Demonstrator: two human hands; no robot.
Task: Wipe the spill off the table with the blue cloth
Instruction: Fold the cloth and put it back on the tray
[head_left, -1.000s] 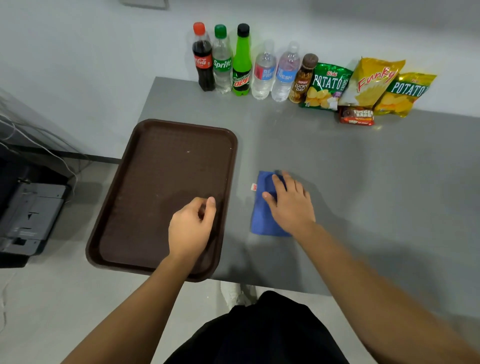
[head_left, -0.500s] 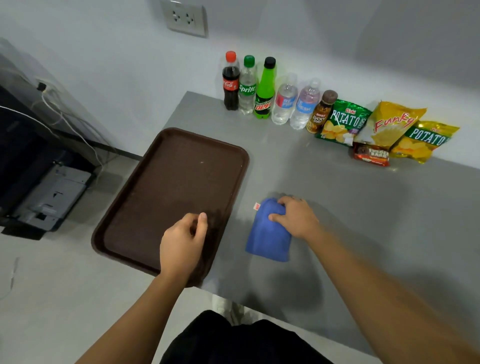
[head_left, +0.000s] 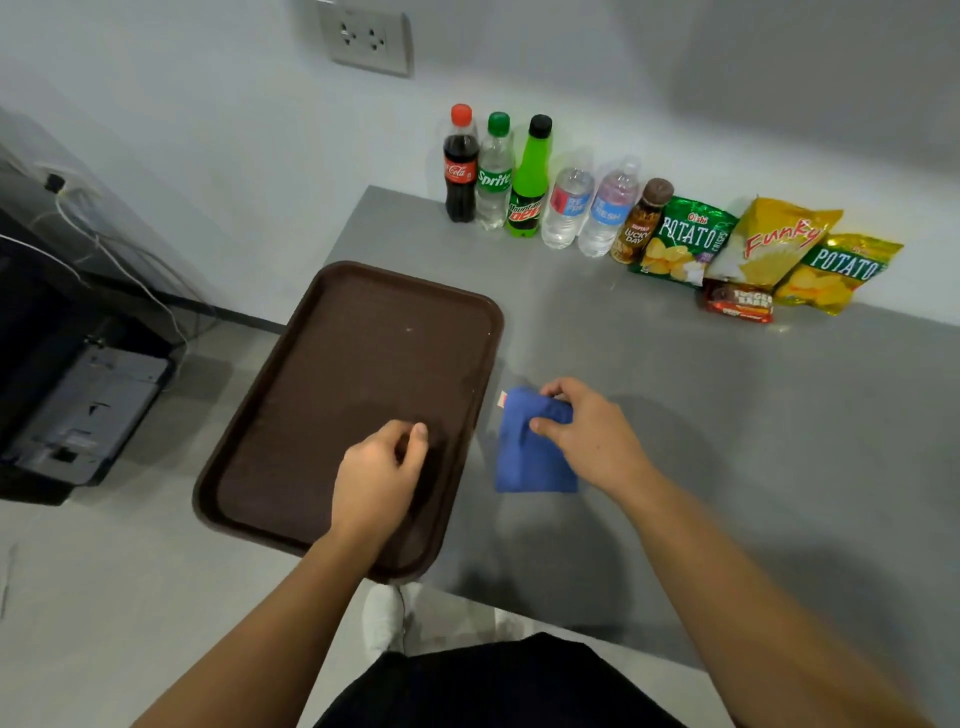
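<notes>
The blue cloth, folded with a small white tag at its far left corner, lies on the grey table just right of the brown tray. My right hand pinches the cloth's far end between thumb and fingers, bunching it. My left hand rests over the near right part of the tray with fingers curled and nothing in them. No spill shows clearly on the table; a faint sheen lies just beyond the cloth.
The brown tray overhangs the table's left edge. Several drink bottles and snack bags line the wall at the back. A dark device sits on the floor to the left. A wall socket is above.
My right hand went from lying flat on the cloth to pinching and bunching its far end. The camera tilted up. My left hand stayed on the tray.
</notes>
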